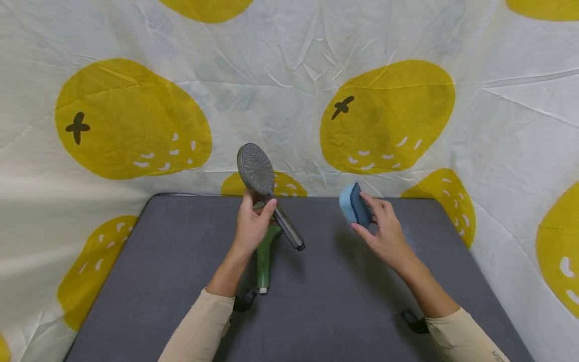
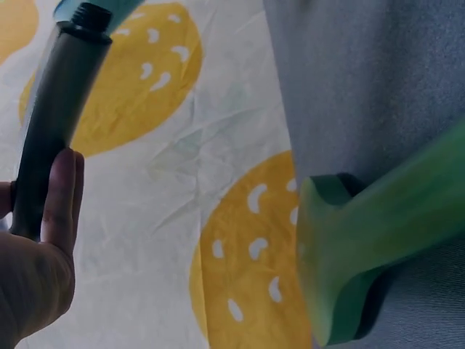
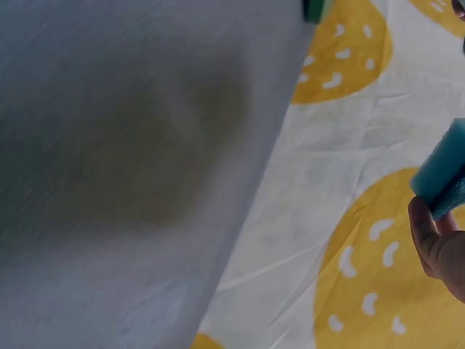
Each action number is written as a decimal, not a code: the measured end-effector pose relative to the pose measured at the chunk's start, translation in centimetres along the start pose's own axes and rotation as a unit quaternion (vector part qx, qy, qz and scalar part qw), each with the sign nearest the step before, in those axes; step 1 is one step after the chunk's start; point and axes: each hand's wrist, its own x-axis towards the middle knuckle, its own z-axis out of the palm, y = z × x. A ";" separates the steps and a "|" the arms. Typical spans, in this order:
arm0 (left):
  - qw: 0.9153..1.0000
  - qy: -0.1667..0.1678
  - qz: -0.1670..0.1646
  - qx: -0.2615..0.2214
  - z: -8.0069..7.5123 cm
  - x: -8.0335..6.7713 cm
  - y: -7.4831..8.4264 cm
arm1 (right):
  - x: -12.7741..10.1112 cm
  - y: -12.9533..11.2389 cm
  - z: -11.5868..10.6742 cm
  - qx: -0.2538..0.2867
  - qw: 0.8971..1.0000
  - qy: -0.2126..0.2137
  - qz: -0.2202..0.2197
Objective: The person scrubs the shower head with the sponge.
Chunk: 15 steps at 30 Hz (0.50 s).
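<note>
Above the grey table (image 1: 181, 281), left hand (image 1: 251, 226) grips a grey shower head (image 1: 256, 169), handle slanting near-right, face far-left; right hand (image 1: 384, 232) pinches a blue sponge (image 1: 354, 205).

Legible text: none. No labels, brands or numbers on grey shower head (image 1: 256, 169), green shower head (image 1: 264, 256), blue sponge (image 1: 355, 204), bench (image 1: 344, 301) or backdrop cloth (image 1: 289, 95).
</note>
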 end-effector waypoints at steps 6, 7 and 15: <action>0.999 -0.022 -0.003 0.045 -0.2 -0.1 -0.3 | -1.2 1.5 -0.8 -0.052 0.999 -0.016 0.006; 0.998 -0.026 -0.004 0.050 -0.1 -0.2 -0.3 | -1.4 1.8 -0.8 -0.061 0.998 -0.018 0.005; 0.989 -0.041 0.017 0.142 0.4 -0.6 -1.0 | -2.6 3.5 -0.7 -0.080 0.996 -0.034 0.015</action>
